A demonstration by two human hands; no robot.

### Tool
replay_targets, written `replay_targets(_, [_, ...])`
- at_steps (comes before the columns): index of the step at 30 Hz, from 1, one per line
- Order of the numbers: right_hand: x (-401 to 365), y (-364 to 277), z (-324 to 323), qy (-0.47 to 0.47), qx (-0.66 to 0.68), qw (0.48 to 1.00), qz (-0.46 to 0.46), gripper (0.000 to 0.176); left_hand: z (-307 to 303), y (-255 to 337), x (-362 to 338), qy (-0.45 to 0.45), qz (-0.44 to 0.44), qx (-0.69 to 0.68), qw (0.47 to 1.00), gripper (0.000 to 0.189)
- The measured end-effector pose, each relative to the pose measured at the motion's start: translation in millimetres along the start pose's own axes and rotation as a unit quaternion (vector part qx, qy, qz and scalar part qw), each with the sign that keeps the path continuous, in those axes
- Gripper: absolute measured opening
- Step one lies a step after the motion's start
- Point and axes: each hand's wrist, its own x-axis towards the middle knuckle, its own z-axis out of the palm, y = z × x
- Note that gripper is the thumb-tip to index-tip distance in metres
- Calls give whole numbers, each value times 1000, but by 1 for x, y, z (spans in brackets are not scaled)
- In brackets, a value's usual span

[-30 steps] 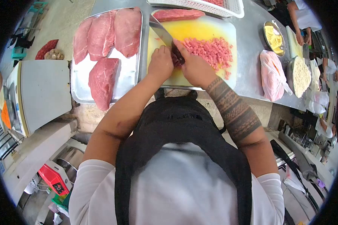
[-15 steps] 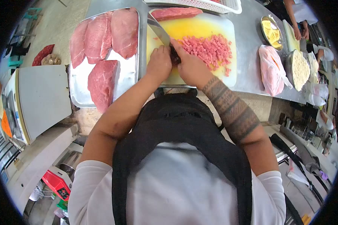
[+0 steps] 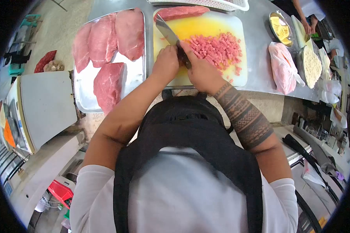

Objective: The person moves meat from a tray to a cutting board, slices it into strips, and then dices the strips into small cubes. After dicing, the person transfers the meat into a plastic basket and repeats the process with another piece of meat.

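Observation:
My right hand [image 3: 202, 72] is closed round the dark handle of a kitchen knife [image 3: 168, 32]. The blade points up and left over a yellow and white cutting board [image 3: 237, 79]. Just left of the knife, my left hand [image 3: 166, 64] has its fingers curled down on the board; whatever lies under them is hidden. To the right of the blade spreads a pile of diced raw meat [image 3: 217, 49]. A long strip of raw meat [image 3: 182, 13] rests along the board's far edge, near the knife tip.
Left of the board, a metal tray [image 3: 81, 91] bears several large raw meat slabs [image 3: 129, 33]. A white plastic basket [image 3: 237, 4] stands at the back. On the right are a pink-filled plastic bag [image 3: 282, 70], a metal bowl [image 3: 274, 33] and another person's hands [image 3: 308, 27].
The knife has shifted slightly, its handle and my right hand a little lower and to the right. My left hand stays beside the blade. The whole view has moved slightly.

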Motion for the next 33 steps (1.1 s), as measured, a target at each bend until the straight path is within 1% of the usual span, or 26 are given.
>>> replay_targets(1, [5, -2, -1, 3, 5, 1000, -5, 85, -1, 0, -1, -3, 6, 2, 1000, 23])
replay_targets(4, [8, 10, 5, 74, 35, 993, -89, 85, -3, -1, 2, -18, 2, -28, 999, 22])
replay_targets(7, [9, 13, -1, 27, 49, 998, -40, 86, -9, -8, 6, -85, -43, -51, 994, 22])
replay_targets(10, [-1, 13, -7, 25, 57, 998, -26, 86, -20, -14, 3, -87, -9, -62, 994, 21])
replay_targets(11, [-7, 13, -9, 7, 70, 998, 0, 87, -19, -16, 0, -65, -5, -79, 995, 26])
replay_targets(14, [-19, 20, -9, 10, 72, 997, 21, 88, -15, -29, 3, 80, 42, -41, 995, 34])
replay_targets(15, [-21, 23, -7, 17, 66, 998, 19, 89, -25, -22, 6, 77, -21, -53, 995, 39])
replay_targets(18, [-25, 24, 4, 39, 56, 998, 0, 93, -24, -31, 22, 88, -34, -10, 995, 37])
replay_targets(20, [-24, 23, 8, 69, 52, 996, -26, 94, -23, -30, 33, 24, -54, -26, 998, 30])
replay_targets(21, [-25, 22, 9, 69, 45, 996, -21, 94, -22, -26, 36, -9, -64, -36, 997, 27])
replay_targets(24, [-23, 21, 7, 60, 37, 997, -7, 94, -19, -9, 24, -101, -39, -42, 993, 19])
replay_targets(25, [-22, 21, 4, 52, 47, 998, 0, 94, -19, 2, 13, -88, -49, -75, 992, 19])
replay_targets(27, [-21, 19, -2, 38, 59, 997, 9, 91, -22, 21, -1, -103, -59, -103, 988, 19])
replay_targets(29, [-19, 16, -7, 29, 61, 998, 16, 87, -22, 27, -7, -115, -71, -132, 982, 18])
replay_targets(32, [-14, 22, 2, 60, 93, 994, -16, 84, -10, 20, -12, -60, -15, -101, 993, 18])
replay_targets(33, [-16, 19, 0, 65, 86, 994, -15, 83, -10, 20, -12, -61, -34, -78, 995, 20])
